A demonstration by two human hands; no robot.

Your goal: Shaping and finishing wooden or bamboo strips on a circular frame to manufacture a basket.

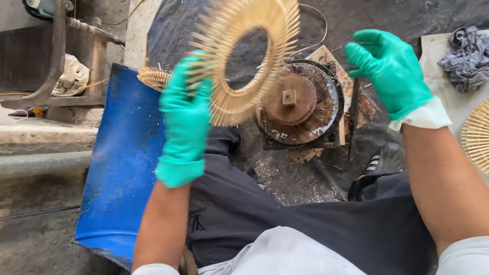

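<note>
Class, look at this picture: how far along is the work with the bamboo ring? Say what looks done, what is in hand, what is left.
Done: the bamboo stick ring is already formed into a full circle. In hand: the left hand grips its edge, lifted above the round rusty mould; the right hand is open and holds nothing. Left: the mould sits bare; whether the ring needs more finishing cannot be told.

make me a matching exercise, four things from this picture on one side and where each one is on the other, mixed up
Things:
1. round ring of thin bamboo sticks
2. rusty round metal disc with a square peg
3. crumpled grey cloth
4. blue plastic sheet

Places:
A. top right, on a pale board
B. held in the left hand
C. left, beside the person's leg
D. centre, on the ground

Pairs: 1-B, 2-D, 3-A, 4-C
</note>
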